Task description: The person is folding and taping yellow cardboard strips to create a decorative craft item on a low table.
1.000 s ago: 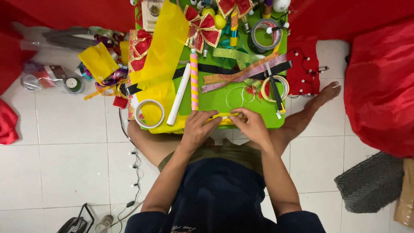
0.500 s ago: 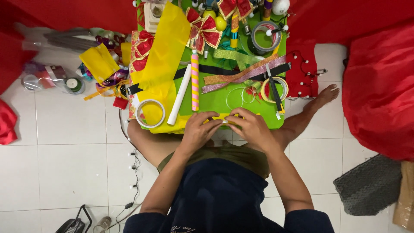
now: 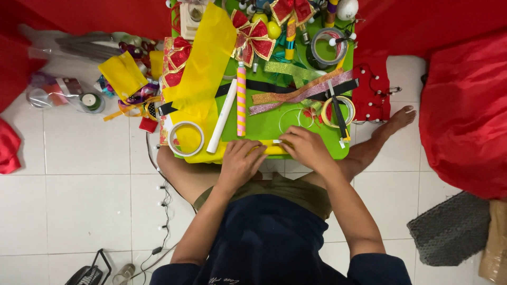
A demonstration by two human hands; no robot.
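Bright green board [image 3: 274, 124] under a yellow sheet [image 3: 206, 63] — a pink-and-yellow striped tube [image 3: 241, 100] beside a plain white one [image 3: 222, 117]. Red-and-gold bows [image 3: 253, 38], glittery gold and purple ribbons [image 3: 301, 92], red cloth [image 3: 465, 111] — white floor tiles [image 3: 84, 190].

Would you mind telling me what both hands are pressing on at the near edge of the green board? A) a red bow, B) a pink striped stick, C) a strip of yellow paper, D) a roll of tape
C: the left hand and right hand both rest on the strip of yellow paper lying along the near edge of the green board, apart from the other items.
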